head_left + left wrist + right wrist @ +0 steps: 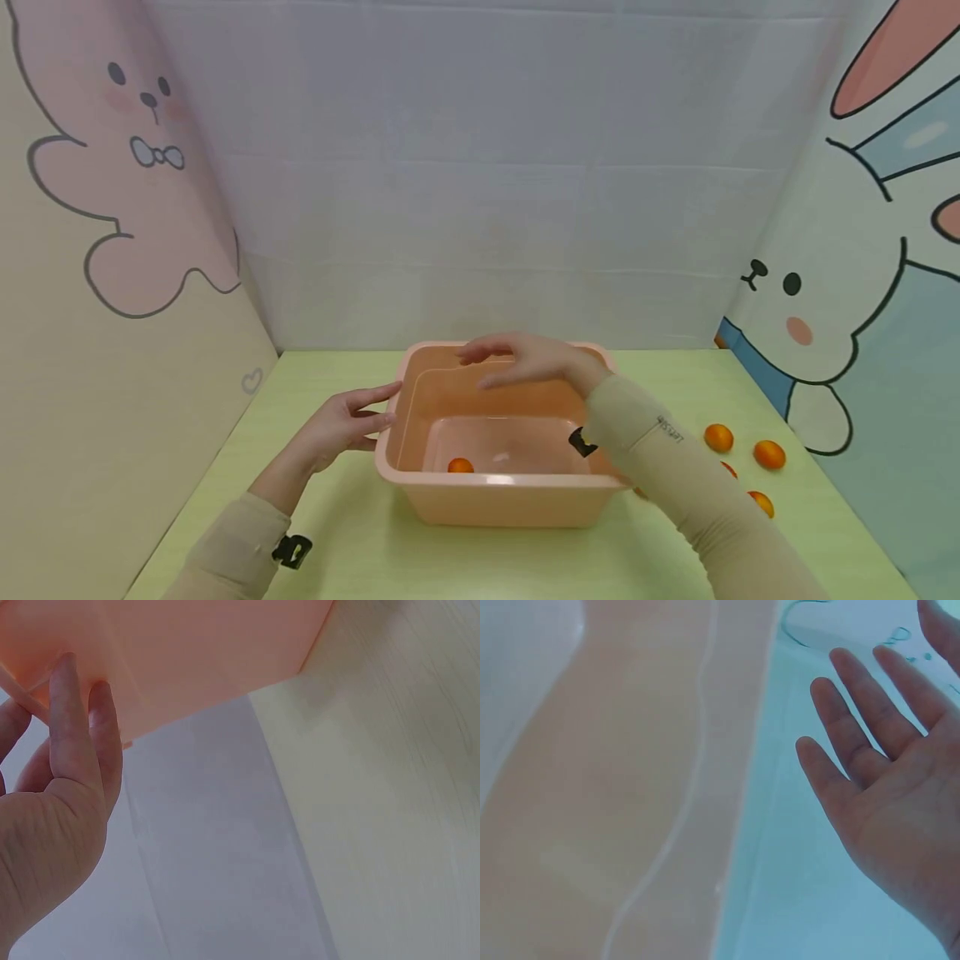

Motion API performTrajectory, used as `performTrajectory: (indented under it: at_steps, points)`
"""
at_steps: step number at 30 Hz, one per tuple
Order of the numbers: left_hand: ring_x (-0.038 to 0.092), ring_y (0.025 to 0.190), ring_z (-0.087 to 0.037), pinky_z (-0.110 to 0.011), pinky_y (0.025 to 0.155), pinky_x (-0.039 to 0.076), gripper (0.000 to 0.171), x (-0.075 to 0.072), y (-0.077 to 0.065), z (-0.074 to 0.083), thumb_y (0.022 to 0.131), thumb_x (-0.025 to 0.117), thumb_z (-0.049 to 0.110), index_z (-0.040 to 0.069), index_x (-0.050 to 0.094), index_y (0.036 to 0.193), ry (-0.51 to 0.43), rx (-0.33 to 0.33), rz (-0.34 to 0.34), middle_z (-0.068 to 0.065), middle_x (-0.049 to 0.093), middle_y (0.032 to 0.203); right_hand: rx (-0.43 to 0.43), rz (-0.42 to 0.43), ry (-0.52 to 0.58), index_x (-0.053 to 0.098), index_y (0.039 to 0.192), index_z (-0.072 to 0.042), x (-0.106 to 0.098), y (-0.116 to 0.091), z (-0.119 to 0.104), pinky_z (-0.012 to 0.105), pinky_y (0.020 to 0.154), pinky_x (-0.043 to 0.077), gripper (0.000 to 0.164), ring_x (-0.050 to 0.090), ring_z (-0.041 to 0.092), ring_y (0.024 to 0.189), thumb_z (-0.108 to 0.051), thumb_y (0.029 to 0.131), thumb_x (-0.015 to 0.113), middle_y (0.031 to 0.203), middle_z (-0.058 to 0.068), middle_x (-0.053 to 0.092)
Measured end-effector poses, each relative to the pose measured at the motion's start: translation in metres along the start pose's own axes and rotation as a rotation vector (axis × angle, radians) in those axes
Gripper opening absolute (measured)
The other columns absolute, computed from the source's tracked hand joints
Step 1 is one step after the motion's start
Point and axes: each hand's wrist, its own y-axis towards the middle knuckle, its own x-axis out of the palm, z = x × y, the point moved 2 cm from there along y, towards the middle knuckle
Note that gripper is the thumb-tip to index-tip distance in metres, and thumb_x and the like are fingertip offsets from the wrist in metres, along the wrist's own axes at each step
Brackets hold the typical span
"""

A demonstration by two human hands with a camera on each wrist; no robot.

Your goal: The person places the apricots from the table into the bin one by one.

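Pink basin stands mid-width on the table, mouth up, long axis parallel to far edge, one orange fruit inside, left hand touching its outer wall straight-fingered (contact clearest in left-wrist view), right hand empty above, loose fruits near right edge.

Downward head, close wrist views share the basin.

Small dark lettering, right sleeve, not legible
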Motion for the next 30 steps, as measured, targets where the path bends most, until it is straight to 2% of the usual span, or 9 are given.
performTrajectory:
  at_steps: [3,6,11,23,27,30]
  points:
    - [0.065,0.11,-0.029,-0.047,0.081,0.058,0.066,0.0,0.0,0.0,0.093,0.071,0.017,0.004,0.041,0.15,-0.005,0.006,-0.008,-0.026,0.042,0.149,-0.041,0.038,-0.027,0.053,0.144,-0.022,-0.009,-0.013,-0.009,0.048,0.112,0.033,0.054,0.043,0.016,0.135,-0.021,0.093,0.07,0.14,-0.003,0.056]
    - [0.065,0.111,-0.03,-0.048,0.082,0.058,0.066,-0.001,0.0,-0.001,0.093,0.071,0.017,0.003,0.04,0.15,-0.011,0.012,-0.017,-0.027,0.042,0.148,-0.09,0.097,-0.103,0.051,0.146,-0.017,-0.018,-0.025,-0.018,0.05,0.112,0.034,0.056,0.046,0.019,0.133,-0.018,0.093,0.071,0.138,0.0,0.058]
    - [0.066,0.11,-0.029,-0.048,0.082,0.058,0.066,-0.001,0.0,-0.003,0.093,0.071,0.017,0.005,0.041,0.15,-0.006,-0.004,-0.006,-0.026,0.042,0.148,-0.132,0.194,-0.18,0.053,0.144,-0.014,-0.03,-0.047,-0.029,0.051,0.11,0.035,0.056,0.049,0.02,0.129,-0.02,0.092,0.073,0.135,-0.001,0.06]
    - [0.066,0.11,-0.031,-0.048,0.081,0.058,0.065,-0.001,0.0,-0.002,0.092,0.072,0.017,0.007,0.043,0.15,0.012,-0.011,0.017,-0.024,0.044,0.148,-0.25,0.332,-0.308,0.053,0.144,-0.015,-0.042,-0.098,-0.029,0.05,0.106,0.038,0.059,0.05,0.018,0.125,-0.013,0.089,0.075,0.132,0.0,0.061]
    - [0.066,0.109,-0.031,-0.048,0.081,0.058,0.065,-0.001,0.0,-0.001,0.093,0.072,0.017,0.007,0.043,0.15,0.01,-0.01,0.014,-0.025,0.043,0.148,-0.253,0.373,-0.357,0.053,0.144,-0.016,-0.042,-0.117,-0.023,0.05,0.104,0.041,0.062,0.051,0.016,0.124,-0.01,0.087,0.077,0.13,0.0,0.062]
    - [0.066,0.109,-0.03,-0.048,0.081,0.058,0.064,0.0,-0.001,-0.001,0.093,0.071,0.017,0.007,0.043,0.15,0.003,-0.009,0.009,-0.025,0.043,0.148,-0.206,0.405,-0.359,0.054,0.143,-0.018,-0.039,-0.131,-0.015,0.055,0.1,0.044,0.063,0.05,0.015,0.123,-0.008,0.085,0.078,0.13,-0.002,0.061]
